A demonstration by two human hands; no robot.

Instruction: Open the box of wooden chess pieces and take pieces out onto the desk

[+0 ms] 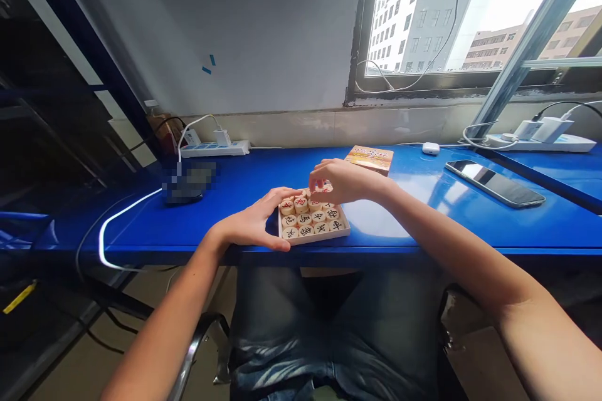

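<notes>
A shallow, light-coloured box (314, 238) near the front edge of the blue desk holds rows of round wooden xiangqi pieces (305, 218), some with black characters and some with red. My left hand (256, 220) spans the box's left side, thumb at the near corner and fingers at the far one, gripping it. Over the far rows hangs my right hand (336, 178), its fingers curled down and drawn together above the red pieces. Whatever sits between those fingertips is hidden. Behind this hand lies a printed orange-brown box lid (371, 158), partly covered by the wrist.
A smartphone (493, 183) lies on the right, with a small white case (431, 148) near it. Power strips (216, 148) with plugged-in chargers stand at both back sides. A blurred dark object (188, 183) and a white cable (106, 232) are on the left.
</notes>
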